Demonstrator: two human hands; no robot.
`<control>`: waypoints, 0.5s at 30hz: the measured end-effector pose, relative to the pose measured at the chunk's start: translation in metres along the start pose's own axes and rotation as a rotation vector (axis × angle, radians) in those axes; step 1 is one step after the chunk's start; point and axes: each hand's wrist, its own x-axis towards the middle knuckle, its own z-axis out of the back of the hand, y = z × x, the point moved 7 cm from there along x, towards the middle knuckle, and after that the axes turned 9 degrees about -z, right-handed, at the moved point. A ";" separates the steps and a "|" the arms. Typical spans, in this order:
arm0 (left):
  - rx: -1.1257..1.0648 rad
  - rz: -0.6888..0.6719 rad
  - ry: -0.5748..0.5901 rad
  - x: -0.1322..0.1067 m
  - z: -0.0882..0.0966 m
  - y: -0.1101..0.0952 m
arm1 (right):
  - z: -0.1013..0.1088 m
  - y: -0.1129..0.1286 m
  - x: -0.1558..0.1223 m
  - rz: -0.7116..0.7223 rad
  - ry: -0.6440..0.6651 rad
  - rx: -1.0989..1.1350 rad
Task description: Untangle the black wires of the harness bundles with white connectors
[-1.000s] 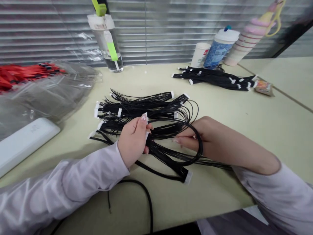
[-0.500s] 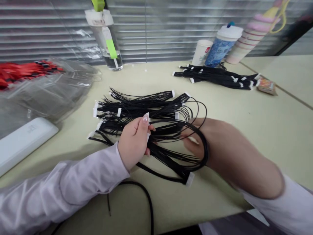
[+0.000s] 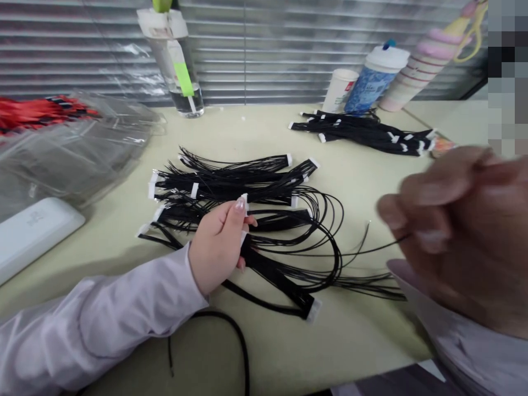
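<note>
Near the middle of the table [image 3: 338, 352], back from its front edge, the left hand [image 3: 218, 242] is staying closed, its thumb pressing a white plug [image 3: 246, 202], while black wires [image 3: 338, 258] are curving out to the right in a loose loop. Toward the table's right side, the right hand [image 3: 457, 220] is now rising clear of that loop, where it was reaching a moment ago, and is blurring. Its fingers are curling in, apparently pinching one thin wire [image 3: 377, 248] that is stretching away from the bunch. This seems to mean that a single strand is being drawn apart from its neighbours. Behind the left hand, a pile of plugged cables [image 3: 231, 179] is lying; another dark bundle [image 3: 358, 133] is resting by the back edge.
</note>
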 end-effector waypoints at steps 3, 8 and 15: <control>-0.001 -0.033 0.045 -0.003 -0.003 -0.001 | -0.020 -0.029 0.000 -0.227 0.200 0.166; -0.022 -0.099 0.111 -0.010 -0.006 -0.003 | -0.047 -0.045 -0.002 -0.138 0.327 -0.316; 0.026 -0.235 0.225 -0.013 -0.011 -0.012 | -0.054 -0.028 -0.008 0.138 0.331 -0.476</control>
